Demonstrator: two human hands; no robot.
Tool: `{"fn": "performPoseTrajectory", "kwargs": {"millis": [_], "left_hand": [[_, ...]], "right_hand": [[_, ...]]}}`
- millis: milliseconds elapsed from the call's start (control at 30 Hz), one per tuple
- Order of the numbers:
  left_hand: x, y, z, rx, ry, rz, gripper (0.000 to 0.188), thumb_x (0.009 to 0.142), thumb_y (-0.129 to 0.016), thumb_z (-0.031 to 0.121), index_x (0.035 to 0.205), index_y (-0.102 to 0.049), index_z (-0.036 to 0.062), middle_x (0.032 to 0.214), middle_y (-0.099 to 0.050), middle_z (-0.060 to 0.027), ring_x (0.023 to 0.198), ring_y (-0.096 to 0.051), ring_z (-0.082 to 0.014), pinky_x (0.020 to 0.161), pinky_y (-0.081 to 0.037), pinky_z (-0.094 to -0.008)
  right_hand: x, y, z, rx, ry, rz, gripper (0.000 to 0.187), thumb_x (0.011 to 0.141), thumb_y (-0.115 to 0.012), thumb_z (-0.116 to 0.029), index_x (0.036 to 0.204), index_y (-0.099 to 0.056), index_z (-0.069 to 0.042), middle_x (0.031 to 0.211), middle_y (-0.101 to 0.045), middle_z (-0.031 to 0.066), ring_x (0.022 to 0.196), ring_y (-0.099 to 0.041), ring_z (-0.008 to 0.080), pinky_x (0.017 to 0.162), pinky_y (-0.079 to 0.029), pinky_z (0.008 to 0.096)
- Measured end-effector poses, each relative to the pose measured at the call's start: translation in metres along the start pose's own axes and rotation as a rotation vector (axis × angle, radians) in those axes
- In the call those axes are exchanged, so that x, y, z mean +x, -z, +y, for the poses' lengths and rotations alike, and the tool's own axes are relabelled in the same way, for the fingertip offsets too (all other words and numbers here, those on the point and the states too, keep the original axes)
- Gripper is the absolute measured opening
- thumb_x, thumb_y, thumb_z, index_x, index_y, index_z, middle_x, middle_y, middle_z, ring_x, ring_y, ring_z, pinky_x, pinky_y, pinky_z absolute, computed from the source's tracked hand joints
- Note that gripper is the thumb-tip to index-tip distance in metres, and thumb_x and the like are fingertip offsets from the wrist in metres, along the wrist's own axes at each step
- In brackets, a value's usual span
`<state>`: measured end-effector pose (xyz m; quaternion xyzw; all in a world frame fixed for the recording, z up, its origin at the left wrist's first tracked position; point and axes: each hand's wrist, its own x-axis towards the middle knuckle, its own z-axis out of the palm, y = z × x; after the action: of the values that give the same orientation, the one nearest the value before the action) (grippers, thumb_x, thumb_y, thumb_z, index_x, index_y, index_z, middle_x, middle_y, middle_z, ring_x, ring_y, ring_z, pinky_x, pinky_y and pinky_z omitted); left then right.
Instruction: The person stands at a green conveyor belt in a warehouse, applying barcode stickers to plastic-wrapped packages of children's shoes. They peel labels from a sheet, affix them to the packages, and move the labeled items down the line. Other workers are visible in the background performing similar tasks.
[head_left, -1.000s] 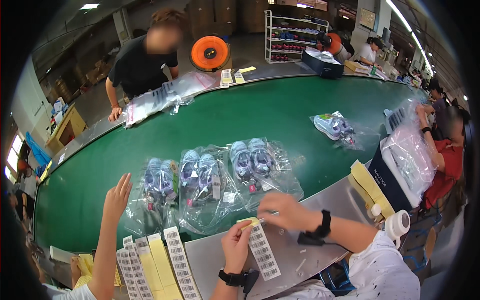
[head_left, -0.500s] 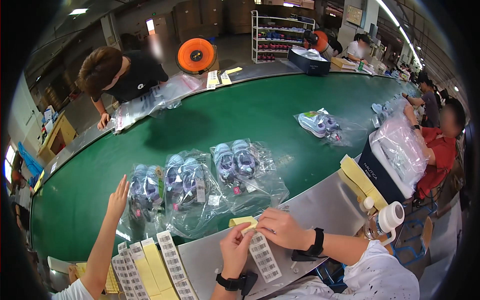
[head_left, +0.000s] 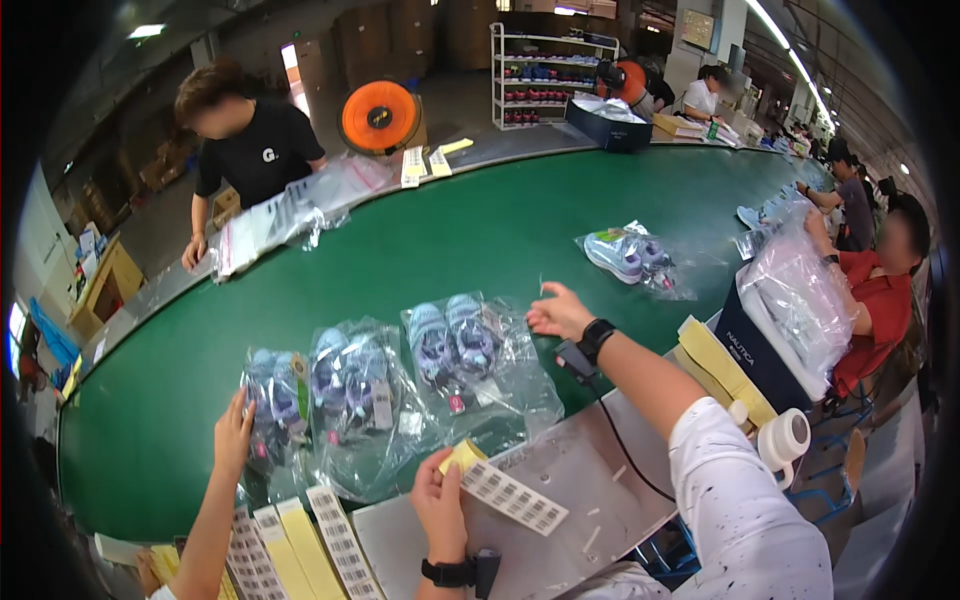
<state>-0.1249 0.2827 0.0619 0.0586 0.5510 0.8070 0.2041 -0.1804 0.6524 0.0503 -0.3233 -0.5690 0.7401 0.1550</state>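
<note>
Label strip (head_left: 512,496) in left hand (head_left: 440,508)

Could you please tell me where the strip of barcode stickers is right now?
In the head view, the white strip of barcode stickers is low at centre, pinched in the left hand over the grey metal table, beside the clear bagged shoes.

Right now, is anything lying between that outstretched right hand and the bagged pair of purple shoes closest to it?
Nothing visible does. The right hand hovers just past the right edge of the nearest bagged shoes, with only green belt and loose clear plastic between them.
</note>
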Motion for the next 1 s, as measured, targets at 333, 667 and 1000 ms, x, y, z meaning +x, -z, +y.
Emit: {"fn": "performPoseTrajectory", "kwargs": {"millis": [333, 667, 1000], "left_hand": [[-0.003, -0.006, 0.0, 0.169, 0.043, 0.001, 0.028, 0.088, -0.056, 0.001, 0.116, -0.054, -0.0023, 0.094, -0.064, -0.0084, 0.081, -0.06, -0.0088, 0.07, -0.045, -0.0201], [0.0, -0.015, -0.003, 0.083, 0.048, -0.008, 0.027, 0.088, -0.055, 0.0, 0.115, -0.053, -0.0026, 0.097, -0.064, -0.0099, 0.085, -0.06, -0.0105, 0.076, -0.045, -0.0225], [-0.001, -0.012, -0.004, 0.101, 0.036, -0.014, 0.027, 0.088, -0.055, 0.0, 0.115, -0.054, -0.0025, 0.097, -0.064, -0.0098, 0.086, -0.06, -0.0104, 0.076, -0.045, -0.0217]], "right_hand": [[0.041, -0.032, 0.002, -0.348, 0.404, 0.139, 0.073, 0.071, -0.062, 0.009, 0.139, -0.038, -0.004, 0.075, -0.064, 0.0078, 0.061, -0.06, 0.0159, 0.054, -0.052, 0.0298], [0.048, 0.018, -0.026, 0.024, 0.055, 0.062, 0.031, 0.079, -0.07, -0.009, 0.107, -0.057, -0.005, 0.095, -0.06, 0.0035, 0.085, -0.056, 0.0149, 0.074, -0.05, 0.0297], [0.027, -0.029, -0.031, -0.32, 0.11, -0.121, 0.007, 0.081, -0.068, -0.012, 0.084, -0.062, -0.008, 0.083, -0.063, 0.0011, 0.079, -0.058, 0.0086, 0.069, -0.047, 0.0241]]}}
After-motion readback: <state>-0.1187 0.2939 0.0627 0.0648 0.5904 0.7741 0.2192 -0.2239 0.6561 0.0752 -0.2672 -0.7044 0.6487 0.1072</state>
